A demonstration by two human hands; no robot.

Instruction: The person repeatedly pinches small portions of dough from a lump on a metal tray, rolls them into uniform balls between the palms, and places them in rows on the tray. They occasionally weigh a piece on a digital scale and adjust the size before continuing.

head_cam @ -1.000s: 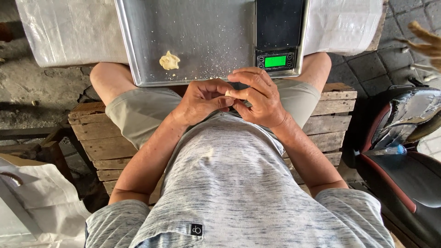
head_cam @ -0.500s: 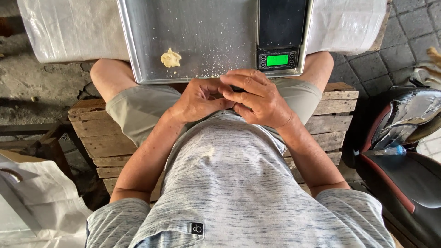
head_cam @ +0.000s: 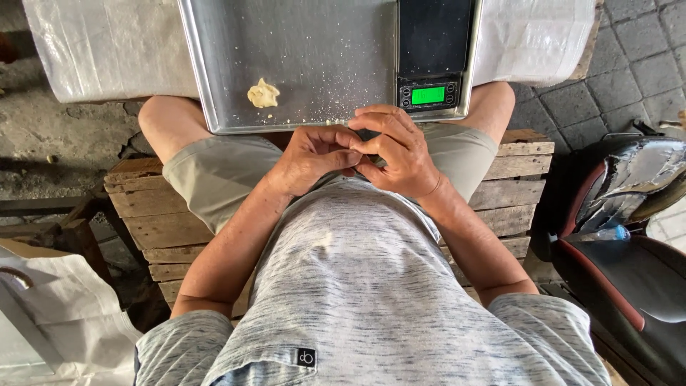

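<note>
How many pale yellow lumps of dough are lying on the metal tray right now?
1: a pale yellow dough lump lies on the left part of the metal tray. The left hand and right hand are cupped together, so another may be hidden.

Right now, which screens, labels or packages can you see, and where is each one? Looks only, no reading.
Scale screen: small green lit rectangle on the black digital scale, right end of the metal tray.
Shirt label: small black square with a white mark, on the grey shirt near the bottom edge.
Plastic bottle: clear, blue cap, lying at the right by the dark seat.
White bag: lower left corner.
</note>
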